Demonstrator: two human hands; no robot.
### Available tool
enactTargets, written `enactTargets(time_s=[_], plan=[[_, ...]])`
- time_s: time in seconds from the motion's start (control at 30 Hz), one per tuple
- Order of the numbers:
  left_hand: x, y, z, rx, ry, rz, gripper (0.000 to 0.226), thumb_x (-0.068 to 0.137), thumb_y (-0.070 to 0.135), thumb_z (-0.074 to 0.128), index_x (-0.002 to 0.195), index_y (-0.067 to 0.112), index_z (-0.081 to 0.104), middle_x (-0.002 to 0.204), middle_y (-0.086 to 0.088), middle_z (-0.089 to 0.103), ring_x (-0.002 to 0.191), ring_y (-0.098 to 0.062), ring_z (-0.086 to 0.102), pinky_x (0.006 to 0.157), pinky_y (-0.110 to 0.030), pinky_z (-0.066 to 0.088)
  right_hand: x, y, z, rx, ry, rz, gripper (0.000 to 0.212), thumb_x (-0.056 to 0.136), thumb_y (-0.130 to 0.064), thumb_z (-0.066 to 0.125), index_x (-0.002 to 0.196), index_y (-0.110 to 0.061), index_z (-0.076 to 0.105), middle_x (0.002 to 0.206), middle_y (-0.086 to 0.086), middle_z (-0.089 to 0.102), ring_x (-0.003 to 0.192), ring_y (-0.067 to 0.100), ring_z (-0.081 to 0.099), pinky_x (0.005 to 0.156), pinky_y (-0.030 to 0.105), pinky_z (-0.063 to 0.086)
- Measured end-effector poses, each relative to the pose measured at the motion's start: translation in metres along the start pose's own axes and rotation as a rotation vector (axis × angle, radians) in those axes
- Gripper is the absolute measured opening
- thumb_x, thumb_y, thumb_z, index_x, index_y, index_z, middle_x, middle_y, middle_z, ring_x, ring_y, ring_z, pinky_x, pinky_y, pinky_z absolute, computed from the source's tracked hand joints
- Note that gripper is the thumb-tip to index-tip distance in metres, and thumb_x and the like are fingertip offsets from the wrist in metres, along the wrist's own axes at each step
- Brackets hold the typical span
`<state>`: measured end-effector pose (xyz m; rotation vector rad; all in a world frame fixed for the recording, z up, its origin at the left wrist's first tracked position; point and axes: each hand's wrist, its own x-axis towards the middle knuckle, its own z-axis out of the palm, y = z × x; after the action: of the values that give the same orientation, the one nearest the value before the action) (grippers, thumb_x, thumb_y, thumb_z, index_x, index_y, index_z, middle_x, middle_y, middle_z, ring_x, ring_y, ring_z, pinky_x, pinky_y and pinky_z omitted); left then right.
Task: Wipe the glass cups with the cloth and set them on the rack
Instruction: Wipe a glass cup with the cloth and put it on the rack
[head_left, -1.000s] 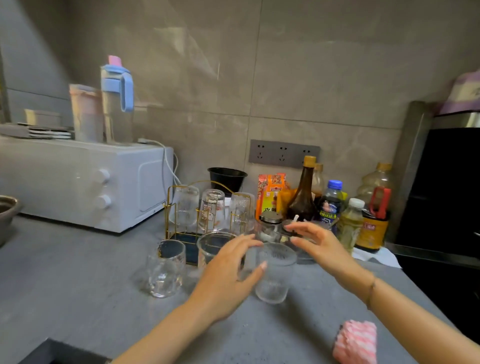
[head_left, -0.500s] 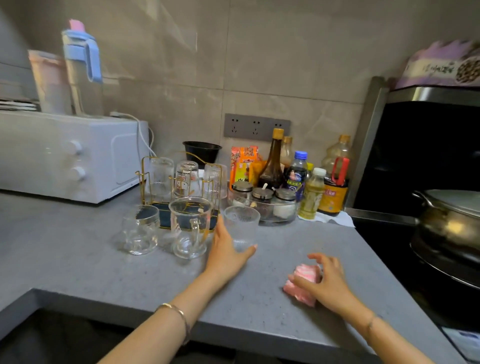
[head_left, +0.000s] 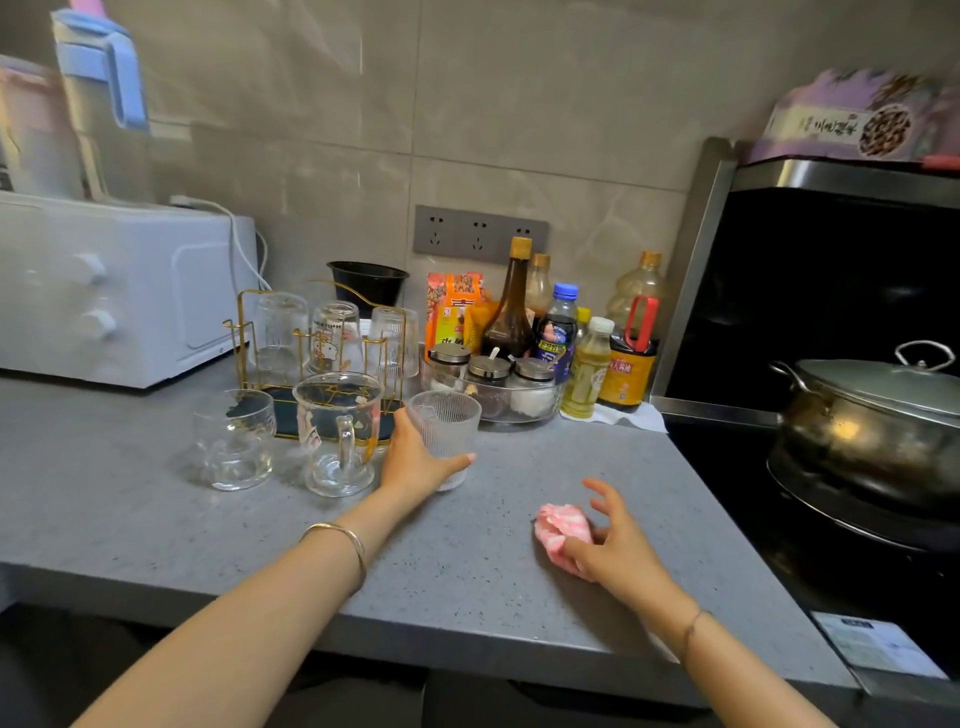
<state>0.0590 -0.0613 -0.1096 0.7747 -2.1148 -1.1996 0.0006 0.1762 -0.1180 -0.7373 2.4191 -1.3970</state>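
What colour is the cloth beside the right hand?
The cloth is pink with paler whitish stripes; the head view, the only one, shows it.

1. Open passage along the front of the grey speckled tabletop (head_left: 493, 582).
2. Round clear glass cup (head_left: 234, 441) and handled glass mug (head_left: 337, 431) block the gold wire rack (head_left: 283, 409) from the front.
3. Clear bowl of spice jars (head_left: 491, 402) crowds its right.

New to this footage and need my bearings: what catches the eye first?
The left hand grips a ribbed clear glass cup standing on the grey stone counter, beside a gold wire rack holding three upturned glasses. The right hand, fingers spread, touches a crumpled pink cloth nearer the front edge. At far right, a lidded steel pot sits on the stove.
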Motion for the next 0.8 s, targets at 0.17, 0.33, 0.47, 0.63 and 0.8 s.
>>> enactTargets(time_s=[0.17, 0.33, 0.47, 0.63, 0.8], plan=[[-0.013, 0.001, -0.003, -0.089, 0.03, 0.01, 0.094, 0.063, 0.029, 0.09, 0.134, 0.012, 0.031, 0.138, -0.007, 0.046, 0.126, -0.025, 0.045, 0.095, -0.032, 0.041, 0.004, -0.013, -0.006, 0.057, -0.024, 0.12, 0.061, 0.091, -0.009, 0.058, 0.144, -0.013, 0.028, 0.141, 0.014, 0.045, 0.102, 0.021, 0.051, 0.06, 0.011, 0.049], [-0.042, 0.008, -0.006, -0.312, -0.023, -0.027, 0.083, 0.066, 0.032, 0.088, 0.125, 0.021, 0.031, 0.126, -0.002, 0.05, 0.119, -0.022, 0.051, 0.094, -0.029, 0.041, 0.009, -0.013, -0.009, -0.21, 0.053, 0.094, 0.051, 0.096, -0.027, 0.051, 0.141, -0.008, 0.036, 0.122, 0.012, 0.059, 0.101, 0.022, 0.057, 0.094, 0.035, 0.046], [-0.06, 0.039, -0.02, -0.607, -0.2, -0.127, 0.089, 0.053, 0.058, 0.085, 0.124, 0.023, 0.042, 0.125, 0.005, 0.056, 0.115, -0.017, 0.054, 0.102, -0.036, 0.04, 0.009, -0.016, -0.009, -0.468, -0.022, 0.086, 0.067, 0.085, -0.049, 0.061, 0.134, -0.006, 0.042, 0.088, 0.006, 0.066, 0.077, 0.017, 0.058, 0.072, 0.03, 0.048], [-0.082, 0.064, -0.035, -0.93, -0.417, -0.305, 0.052, 0.085, 0.059, 0.055, 0.111, 0.015, 0.066, 0.097, -0.009, 0.076, 0.091, -0.024, 0.07, 0.087, -0.04, 0.054, 0.014, -0.009, -0.019, -0.559, -0.009, 0.039, 0.018, 0.088, -0.026, 0.057, 0.075, -0.014, 0.056, 0.068, 0.001, 0.057, 0.063, 0.015, 0.052, 0.059, 0.03, 0.046], [-0.096, 0.058, -0.039, -1.123, -0.462, -0.361, 0.075, 0.07, 0.058, 0.068, 0.12, 0.002, 0.061, 0.104, -0.023, 0.07, 0.093, -0.038, 0.067, 0.078, -0.044, 0.059, -0.005, -0.034, -0.03, 0.265, -0.018, -0.001, 0.016, 0.102, -0.017, 0.041, 0.104, -0.008, 0.054, 0.088, 0.007, 0.069, 0.065, 0.013, 0.069, 0.052, 0.018, 0.053]])
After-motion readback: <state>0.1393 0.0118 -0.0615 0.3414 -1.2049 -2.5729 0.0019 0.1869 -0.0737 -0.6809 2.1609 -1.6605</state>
